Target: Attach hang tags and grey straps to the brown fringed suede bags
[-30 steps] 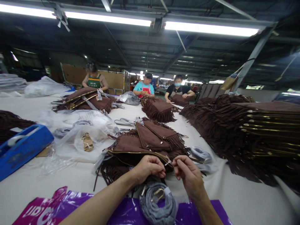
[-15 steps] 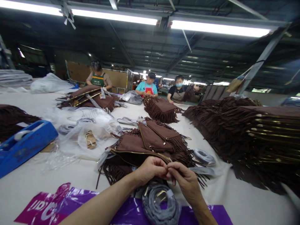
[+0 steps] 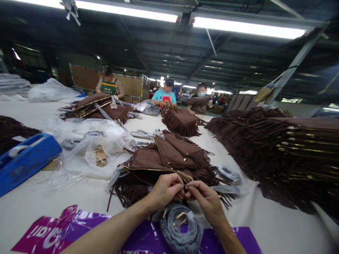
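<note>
A brown fringed bag [image 3: 148, 165] with a gold zipper lies on the white table [image 3: 53, 194] in front of me, on top of a small pile of the same bags. My left hand [image 3: 165, 190] and my right hand [image 3: 203, 201] meet at the near end of its zipper, both pinched together on the zipper pull. What exactly sits between the fingertips is too small to make out. Just below my hands lies a coiled strap wrapped in grey plastic [image 3: 178, 229] with a gold clasp showing.
A purple plastic bag [image 3: 79, 233] lies at the near edge. A blue tape dispenser [image 3: 25, 158] and clear plastic bags [image 3: 90, 148] are at the left. A tall stack of brown fringed bags [image 3: 291, 148] fills the right. Three other people [image 3: 166, 95] work at the far end.
My hands were a little apart with a small white tag between them; they have since come together at the zipper end. The person at the far right has lifted a brown bag.
</note>
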A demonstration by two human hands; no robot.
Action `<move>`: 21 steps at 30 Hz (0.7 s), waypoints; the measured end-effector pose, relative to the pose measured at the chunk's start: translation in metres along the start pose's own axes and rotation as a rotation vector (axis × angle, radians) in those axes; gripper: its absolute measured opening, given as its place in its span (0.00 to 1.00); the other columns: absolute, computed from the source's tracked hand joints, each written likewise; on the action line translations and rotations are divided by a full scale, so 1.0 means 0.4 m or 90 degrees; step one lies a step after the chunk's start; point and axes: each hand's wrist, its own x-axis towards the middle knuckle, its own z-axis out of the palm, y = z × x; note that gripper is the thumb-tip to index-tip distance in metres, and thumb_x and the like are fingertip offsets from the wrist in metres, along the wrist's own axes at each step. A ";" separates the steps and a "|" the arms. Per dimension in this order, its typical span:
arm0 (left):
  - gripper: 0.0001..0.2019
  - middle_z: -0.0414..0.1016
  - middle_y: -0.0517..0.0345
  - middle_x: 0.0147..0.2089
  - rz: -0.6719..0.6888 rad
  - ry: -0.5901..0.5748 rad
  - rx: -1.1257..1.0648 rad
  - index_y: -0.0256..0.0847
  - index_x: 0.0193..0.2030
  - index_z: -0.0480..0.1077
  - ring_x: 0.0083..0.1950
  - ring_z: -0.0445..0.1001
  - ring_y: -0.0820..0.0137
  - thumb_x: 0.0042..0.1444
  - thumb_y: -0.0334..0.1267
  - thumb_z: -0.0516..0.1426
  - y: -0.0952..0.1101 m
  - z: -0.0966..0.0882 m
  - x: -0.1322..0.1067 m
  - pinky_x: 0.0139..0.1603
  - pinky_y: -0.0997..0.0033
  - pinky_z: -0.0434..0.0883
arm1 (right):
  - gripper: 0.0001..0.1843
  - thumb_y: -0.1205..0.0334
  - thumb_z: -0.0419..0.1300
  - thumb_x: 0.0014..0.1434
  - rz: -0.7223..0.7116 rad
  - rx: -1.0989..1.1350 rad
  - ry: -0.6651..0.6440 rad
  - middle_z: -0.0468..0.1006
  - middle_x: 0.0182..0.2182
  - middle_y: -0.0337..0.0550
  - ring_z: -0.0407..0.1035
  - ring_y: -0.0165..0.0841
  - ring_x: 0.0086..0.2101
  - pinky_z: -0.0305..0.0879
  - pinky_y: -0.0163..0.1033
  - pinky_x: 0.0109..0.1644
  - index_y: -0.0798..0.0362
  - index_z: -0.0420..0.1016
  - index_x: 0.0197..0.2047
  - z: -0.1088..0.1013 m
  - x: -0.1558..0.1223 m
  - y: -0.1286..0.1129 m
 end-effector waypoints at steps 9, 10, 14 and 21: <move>0.06 0.67 0.63 0.21 0.064 0.030 0.198 0.36 0.29 0.68 0.22 0.64 0.77 0.52 0.32 0.52 0.005 0.011 -0.007 0.23 0.79 0.58 | 0.14 0.50 0.64 0.55 -0.017 -0.041 -0.002 0.79 0.22 0.40 0.73 0.32 0.25 0.72 0.34 0.32 0.53 0.78 0.34 0.006 0.001 0.007; 0.06 0.67 0.62 0.22 0.073 0.035 0.213 0.36 0.29 0.69 0.22 0.64 0.77 0.51 0.32 0.52 0.005 0.011 -0.007 0.23 0.79 0.57 | 0.13 0.50 0.63 0.55 -0.016 -0.039 -0.004 0.79 0.22 0.40 0.73 0.32 0.25 0.72 0.34 0.33 0.53 0.78 0.34 0.006 0.001 0.008; 0.05 0.67 0.62 0.23 0.111 0.046 0.283 0.35 0.26 0.69 0.25 0.62 0.77 0.50 0.29 0.53 0.011 0.012 -0.007 0.25 0.79 0.55 | 0.12 0.53 0.61 0.58 -0.044 -0.086 -0.027 0.78 0.23 0.39 0.73 0.32 0.25 0.70 0.34 0.32 0.52 0.77 0.33 0.003 -0.001 0.007; 0.06 0.63 0.65 0.20 0.167 0.073 0.414 0.36 0.23 0.66 0.23 0.59 0.78 0.49 0.26 0.53 0.012 0.019 -0.011 0.25 0.77 0.53 | 0.11 0.60 0.54 0.62 -0.182 -0.282 -0.044 0.77 0.22 0.37 0.70 0.30 0.24 0.64 0.31 0.30 0.52 0.75 0.31 -0.003 -0.010 -0.005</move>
